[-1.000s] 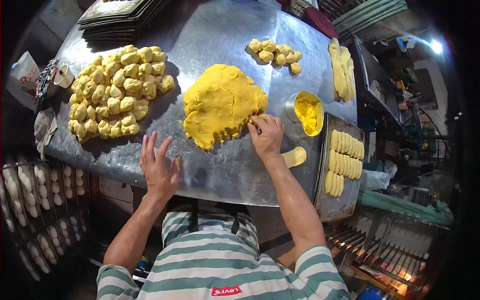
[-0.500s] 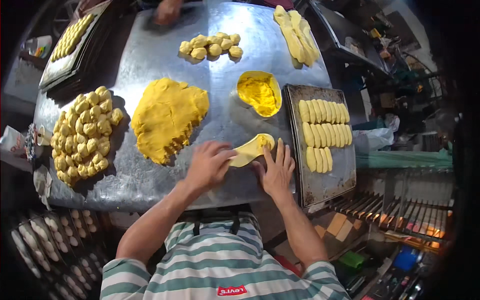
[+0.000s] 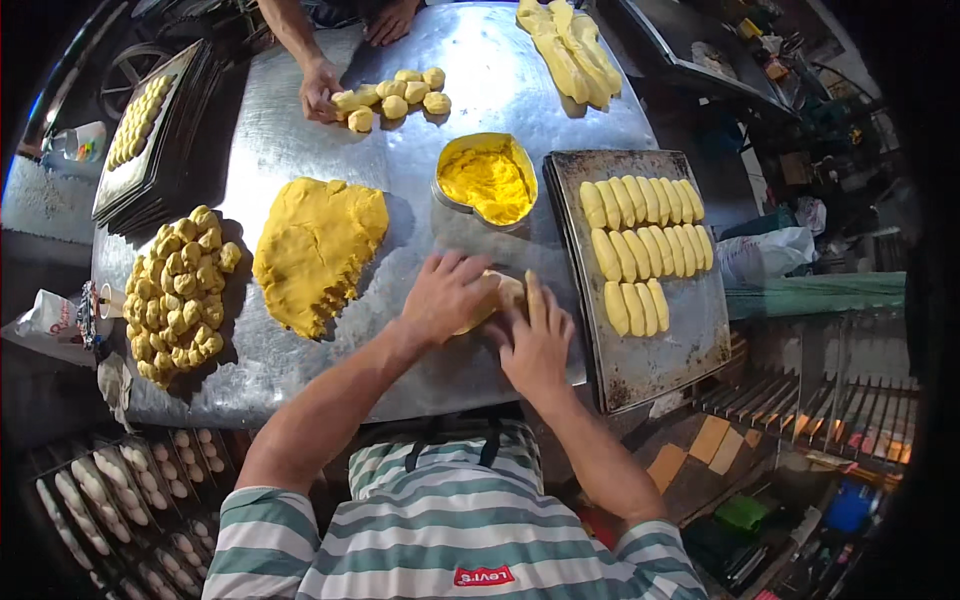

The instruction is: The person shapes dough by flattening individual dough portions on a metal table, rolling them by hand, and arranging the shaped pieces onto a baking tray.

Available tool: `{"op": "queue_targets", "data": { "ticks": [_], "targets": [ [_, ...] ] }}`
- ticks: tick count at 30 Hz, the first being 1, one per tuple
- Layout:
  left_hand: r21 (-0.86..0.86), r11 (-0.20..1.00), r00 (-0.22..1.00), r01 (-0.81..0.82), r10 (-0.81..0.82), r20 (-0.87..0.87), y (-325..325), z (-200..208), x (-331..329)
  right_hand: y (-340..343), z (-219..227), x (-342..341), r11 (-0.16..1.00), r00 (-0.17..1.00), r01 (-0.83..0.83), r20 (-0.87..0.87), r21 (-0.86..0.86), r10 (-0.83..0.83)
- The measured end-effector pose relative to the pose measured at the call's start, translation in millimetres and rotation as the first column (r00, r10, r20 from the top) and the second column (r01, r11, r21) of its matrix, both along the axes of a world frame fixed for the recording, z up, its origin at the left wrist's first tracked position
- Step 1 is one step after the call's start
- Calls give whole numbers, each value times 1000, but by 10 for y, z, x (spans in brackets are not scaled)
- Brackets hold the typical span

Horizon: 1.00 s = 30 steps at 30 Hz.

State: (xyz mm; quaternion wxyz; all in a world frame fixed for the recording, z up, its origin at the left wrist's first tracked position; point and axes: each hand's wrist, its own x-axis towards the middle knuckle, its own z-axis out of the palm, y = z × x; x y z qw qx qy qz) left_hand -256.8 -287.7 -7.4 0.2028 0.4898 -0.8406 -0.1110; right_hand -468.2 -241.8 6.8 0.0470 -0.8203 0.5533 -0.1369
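Observation:
A small flattened piece of pale yellow dough lies between my hands on the metal table, mostly covered by my fingers. My left hand curls over its left side. Around its right side bend the fingers of my right hand, with the thumb beneath. Just beyond them is a container of bright yellow filling. A dark baking tray to the right bears rows of finger-shaped dough rolls. On the left rests a large slab of yellow filling-like mass, its near edge torn.
A heap of dough balls sits at the far left, with stacked trays behind it. Across the table, another person's hand touches a group of dough balls. Long dough strips lie at the far right.
The dough piece was stretched out flat with a dab of filling at its right end; now my hands have closed over it. The other person's hand has come onto the far dough balls. The view has shifted.

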Motion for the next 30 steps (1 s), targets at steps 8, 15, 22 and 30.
{"op": "queue_targets", "data": {
  "ticks": [8,15,22,30],
  "targets": [
    [150,988,986,-21,-5,169,988,3,291,-341,-292,259,995,996,81,-25,-51,-82],
    [199,968,982,-151,123,144,1313,40,335,-341,-282,287,987,989,139,-48,-86,-143],
    [194,961,967,-198,159,199,1436,55,274,-353,-224,285,987,997,-52,-44,155,60],
    [232,919,942,-319,280,186,1670,182,184,-396,-255,388,996,995,-73,70,48,70]
  ]
}}
